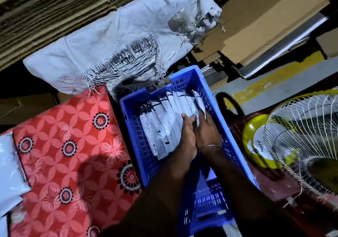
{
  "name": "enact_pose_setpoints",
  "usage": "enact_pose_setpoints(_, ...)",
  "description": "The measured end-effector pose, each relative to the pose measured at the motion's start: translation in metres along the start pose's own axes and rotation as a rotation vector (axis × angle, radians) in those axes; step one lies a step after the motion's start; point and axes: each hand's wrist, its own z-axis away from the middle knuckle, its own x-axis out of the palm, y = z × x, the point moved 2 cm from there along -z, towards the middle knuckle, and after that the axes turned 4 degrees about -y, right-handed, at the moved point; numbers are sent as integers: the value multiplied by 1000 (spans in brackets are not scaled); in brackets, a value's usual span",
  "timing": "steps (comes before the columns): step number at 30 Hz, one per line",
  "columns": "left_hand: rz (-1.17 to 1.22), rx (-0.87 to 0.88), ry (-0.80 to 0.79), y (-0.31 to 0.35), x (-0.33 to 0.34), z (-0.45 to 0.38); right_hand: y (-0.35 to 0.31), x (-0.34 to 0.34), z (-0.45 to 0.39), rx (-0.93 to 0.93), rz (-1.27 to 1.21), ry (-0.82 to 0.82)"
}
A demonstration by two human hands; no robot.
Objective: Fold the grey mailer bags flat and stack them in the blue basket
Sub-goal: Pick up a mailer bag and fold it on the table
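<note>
The blue basket (135,132) stands in the middle of the view, with a row of folded grey mailer bags (161,123) standing on edge inside it. Both my hands are down in the basket at the right end of the row. My left hand (187,132) lies with straight fingers against the side of the packed bags. My right hand (207,130) holds a folded grey mailer bag (199,103) against the basket's right wall, its fingers partly hidden behind the bag. A thin bangle sits on my right wrist.
A red flowered cloth (69,145) covers the surface to the left, with loose grey mailers (9,165) at its left edge. A torn white woven sack (113,41) lies behind the basket. A fan with a white wire guard (303,138) stands to the right. Cardboard is stacked at the back.
</note>
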Motion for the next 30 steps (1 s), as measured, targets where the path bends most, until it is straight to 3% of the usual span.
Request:
enact_pose_setpoints(5, 11, -11, -68, -6, 5, -13, 12, 5, -9, 43, -264, -137)
enact_pose_setpoints(11, -39, -3, -131, 2, -1, -5, 9, -3, -5, 21, -560, -112)
enact_pose_setpoints(22, -214, -4, -112, 10, -9, 9, 20, 7, -24, 56, -523, -298)
enact_pose_setpoints(25, -206, 9, -104, 12, -21, 20, 14, 4, -13, 4, -401, -219)
enact_pose_setpoints(30, -167, 92, -170, 19, -48, 60, -4, -10, 31, -192, -201, 81)
